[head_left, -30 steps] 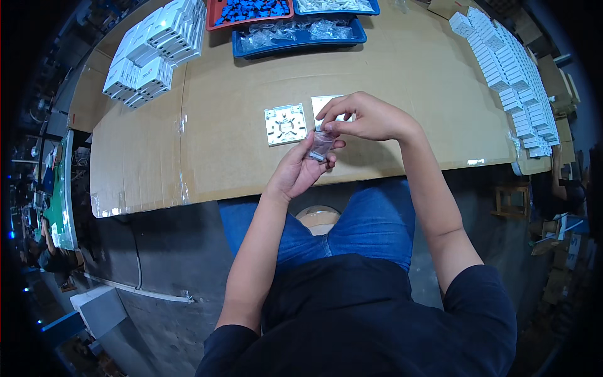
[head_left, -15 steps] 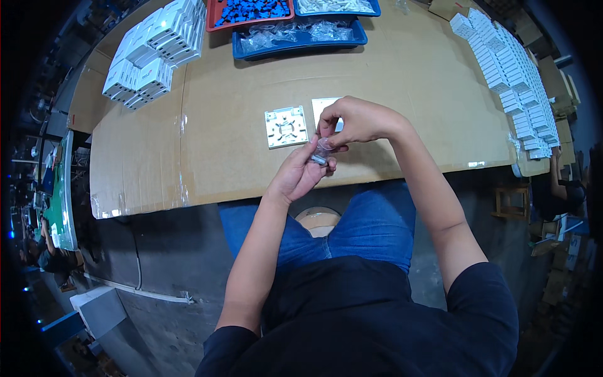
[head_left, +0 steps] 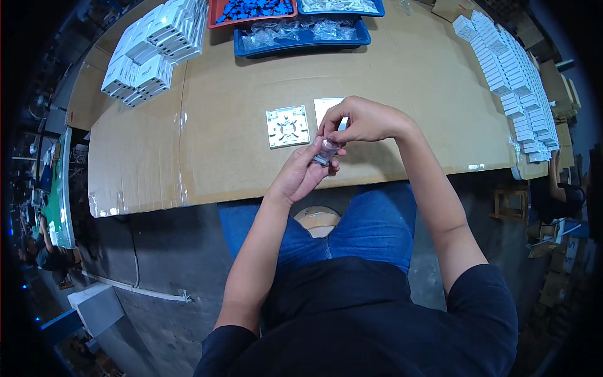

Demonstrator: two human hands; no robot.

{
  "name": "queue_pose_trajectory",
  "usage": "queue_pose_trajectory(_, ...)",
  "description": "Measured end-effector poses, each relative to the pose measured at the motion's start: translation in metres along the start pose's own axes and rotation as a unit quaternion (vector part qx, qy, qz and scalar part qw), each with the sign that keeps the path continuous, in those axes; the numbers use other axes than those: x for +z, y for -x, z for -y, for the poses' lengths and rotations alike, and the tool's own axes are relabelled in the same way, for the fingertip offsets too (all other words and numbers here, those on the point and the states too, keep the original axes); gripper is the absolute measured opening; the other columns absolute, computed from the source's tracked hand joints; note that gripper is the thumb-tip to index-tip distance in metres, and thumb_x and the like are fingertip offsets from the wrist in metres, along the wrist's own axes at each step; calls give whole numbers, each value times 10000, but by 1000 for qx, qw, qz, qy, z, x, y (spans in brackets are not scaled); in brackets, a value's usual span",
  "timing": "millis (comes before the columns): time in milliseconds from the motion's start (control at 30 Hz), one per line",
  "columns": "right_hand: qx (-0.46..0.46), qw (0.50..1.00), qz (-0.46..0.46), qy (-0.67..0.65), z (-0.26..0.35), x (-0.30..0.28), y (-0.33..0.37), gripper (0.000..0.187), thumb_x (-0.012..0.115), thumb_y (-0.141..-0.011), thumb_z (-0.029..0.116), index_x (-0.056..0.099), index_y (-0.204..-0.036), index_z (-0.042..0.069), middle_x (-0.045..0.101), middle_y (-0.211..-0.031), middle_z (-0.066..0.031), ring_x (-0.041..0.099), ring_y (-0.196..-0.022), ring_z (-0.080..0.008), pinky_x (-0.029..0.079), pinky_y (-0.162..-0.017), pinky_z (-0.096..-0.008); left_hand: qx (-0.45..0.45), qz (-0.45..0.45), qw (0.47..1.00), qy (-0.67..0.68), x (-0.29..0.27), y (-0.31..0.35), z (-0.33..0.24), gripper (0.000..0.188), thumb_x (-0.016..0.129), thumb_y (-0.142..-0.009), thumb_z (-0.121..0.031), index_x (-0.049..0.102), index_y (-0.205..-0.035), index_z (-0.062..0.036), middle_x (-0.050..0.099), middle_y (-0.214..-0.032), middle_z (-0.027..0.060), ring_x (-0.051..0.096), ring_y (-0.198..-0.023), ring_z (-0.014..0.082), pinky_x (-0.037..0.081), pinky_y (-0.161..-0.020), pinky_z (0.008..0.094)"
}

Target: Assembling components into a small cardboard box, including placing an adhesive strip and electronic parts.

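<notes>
Just above the table's near edge, my two hands meet around a small clear plastic bag [head_left: 328, 149] with small grey metallic pieces at its lower end. My left hand [head_left: 298, 176] holds the bag from below between thumb and fingers. From above right, my right hand [head_left: 367, 120] pinches its upper part with bent fingers. Flat on the table beyond my left hand lies a square white plastic frame [head_left: 288, 127] with a cut-out pattern in its middle. Beside it, a second white square piece [head_left: 325, 105] is partly covered by my right hand.
Cardboard covers the table [head_left: 232, 163]. White boxed units [head_left: 141, 60] are stacked at far left, with a long stack of white units [head_left: 509, 81] along the right. At the back stand a blue tray of clear bags [head_left: 301, 47], a red tray of blue parts [head_left: 213, 24] and another blue tray [head_left: 377, 9].
The bag has tilted and spread a little between my hands, showing more of its clear upper part. My hands stay in almost the same place; the whole view has shifted slightly.
</notes>
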State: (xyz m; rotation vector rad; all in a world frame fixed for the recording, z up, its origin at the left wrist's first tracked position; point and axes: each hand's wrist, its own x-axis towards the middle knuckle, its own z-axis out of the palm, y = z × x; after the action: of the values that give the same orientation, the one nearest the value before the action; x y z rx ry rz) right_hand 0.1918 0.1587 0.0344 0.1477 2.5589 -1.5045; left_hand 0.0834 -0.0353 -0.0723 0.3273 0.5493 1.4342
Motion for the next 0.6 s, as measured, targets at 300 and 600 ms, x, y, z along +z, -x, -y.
queue_pose_trajectory(300,24,999,-13,18,-2,-2,-5,165,722,-877,124,764,-943,-23,758,-855,-120,703,-847,-208,557,-784,-365,10,11,999,43,-2,-2,0,444,456,-1118,-430,578,-1341,-66,681,-1173,114,628,-922,188,517,-873,378)
queue_pose_trajectory(600,-10,995,-101,-19,9,7,0,288,667,-1029,255,736,-1094,-16,733,-1217,-130,703,-1027,-220,549,-922,-354,25,18,996,89,-3,-1,0,441,493,-1107,-404,555,-1383,-65,668,-1190,122,627,-950,214,527,-891,396)
